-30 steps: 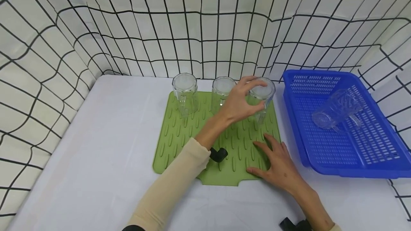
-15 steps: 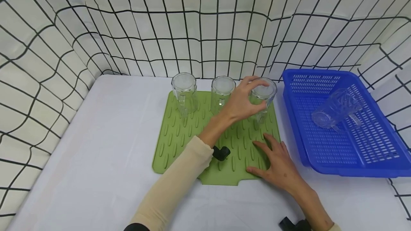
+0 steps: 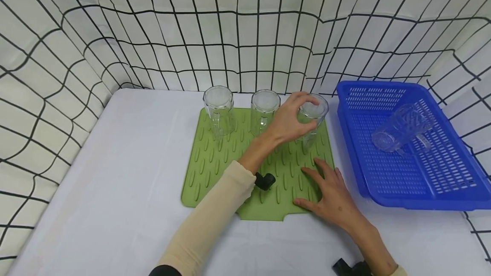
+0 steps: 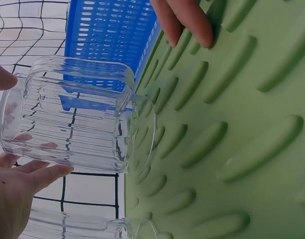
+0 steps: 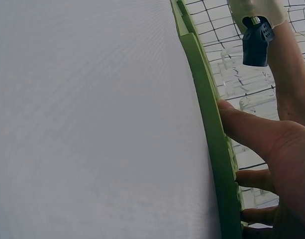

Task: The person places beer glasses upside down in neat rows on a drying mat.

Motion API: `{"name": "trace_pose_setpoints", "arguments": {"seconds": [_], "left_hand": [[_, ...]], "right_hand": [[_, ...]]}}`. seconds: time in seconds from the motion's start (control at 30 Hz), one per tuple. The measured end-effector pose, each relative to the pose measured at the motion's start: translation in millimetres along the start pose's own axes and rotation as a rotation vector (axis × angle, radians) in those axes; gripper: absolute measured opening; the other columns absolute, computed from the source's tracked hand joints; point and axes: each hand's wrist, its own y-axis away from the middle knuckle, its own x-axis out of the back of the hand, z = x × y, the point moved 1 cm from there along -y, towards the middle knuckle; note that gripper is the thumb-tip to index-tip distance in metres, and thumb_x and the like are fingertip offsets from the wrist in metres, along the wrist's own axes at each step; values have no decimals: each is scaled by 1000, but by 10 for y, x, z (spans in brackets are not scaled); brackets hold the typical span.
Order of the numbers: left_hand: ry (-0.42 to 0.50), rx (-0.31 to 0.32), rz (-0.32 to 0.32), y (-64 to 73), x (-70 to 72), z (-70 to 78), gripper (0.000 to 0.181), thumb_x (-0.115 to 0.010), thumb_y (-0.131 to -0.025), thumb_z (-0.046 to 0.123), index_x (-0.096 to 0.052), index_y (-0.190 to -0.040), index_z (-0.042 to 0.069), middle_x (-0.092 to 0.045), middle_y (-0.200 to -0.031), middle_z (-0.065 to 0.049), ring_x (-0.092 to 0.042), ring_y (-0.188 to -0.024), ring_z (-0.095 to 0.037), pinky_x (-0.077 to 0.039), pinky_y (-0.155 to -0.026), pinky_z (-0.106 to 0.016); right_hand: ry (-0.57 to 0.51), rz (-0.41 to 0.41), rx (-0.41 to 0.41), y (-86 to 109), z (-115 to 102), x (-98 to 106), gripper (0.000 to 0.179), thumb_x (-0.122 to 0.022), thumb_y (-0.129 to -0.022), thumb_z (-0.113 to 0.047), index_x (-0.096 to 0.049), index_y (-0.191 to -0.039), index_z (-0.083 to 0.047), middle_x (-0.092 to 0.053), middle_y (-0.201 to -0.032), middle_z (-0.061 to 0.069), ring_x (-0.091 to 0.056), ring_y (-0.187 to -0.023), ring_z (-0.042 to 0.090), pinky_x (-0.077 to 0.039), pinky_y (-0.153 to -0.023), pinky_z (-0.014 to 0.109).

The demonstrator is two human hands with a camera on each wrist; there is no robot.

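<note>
Three clear glass mugs stand upside down in a row along the far side of a green ridged mat [image 3: 230,191]: a left mug [image 3: 219,110], a middle mug [image 3: 264,112] and a right mug [image 3: 313,110]. My left hand [image 3: 289,120] reaches across and holds the right mug near its upturned base, thumb on one side and fingers on the other. In the left wrist view this mug [image 4: 75,119] has its mouth down close to the ridges. My right hand [image 3: 331,195] rests with spread fingers on the mat's near right part, its thumb at the front edge.
A blue perforated basket [image 3: 358,173] stands right of the mat, with another glass mug [image 3: 400,129] lying on its side in it. Black wire mesh [image 3: 238,48] encloses the back and sides of the white-covered table [image 3: 115,173].
My left forearm has shifted slightly to the right, while the hand keeps its hold on the right mug. My right hand stays in place on the mat.
</note>
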Motion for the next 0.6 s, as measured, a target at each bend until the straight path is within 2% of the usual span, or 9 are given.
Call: {"name": "trace_pose_setpoints", "arguments": {"seconds": [0.1,0.37,0.6], "left_hand": [[26,-8,6,-3,-14,-8,45,-73,-89,26,-65,-132,16,-46,-159,-6,-44,-151,-24,-43,-121,-46],[64,23,-12,-17,-36,-13,45,-71,-89,25,-64,-133,16,-43,-162,-5,-38,-155,-23,-39,-125,-47],[72,53,17,-28,-80,0,45,-71,-91,20,-62,-135,13,-39,-166,-8,-36,-156,-26,-40,-124,-50]], "right_hand": [[-2,-2,2,3,0,0,84,-89,-77,-54,-59,-146,-16,-38,-162,25,-38,-150,49,-22,-121,77],[-8,-5,0,4,1,-5,84,-89,-77,-53,-59,-146,-16,-37,-163,25,-38,-150,50,-22,-120,77],[-12,1,4,0,-7,5,84,-89,-77,-53,-59,-146,-15,-37,-163,25,-36,-151,48,-20,-121,77]]}}
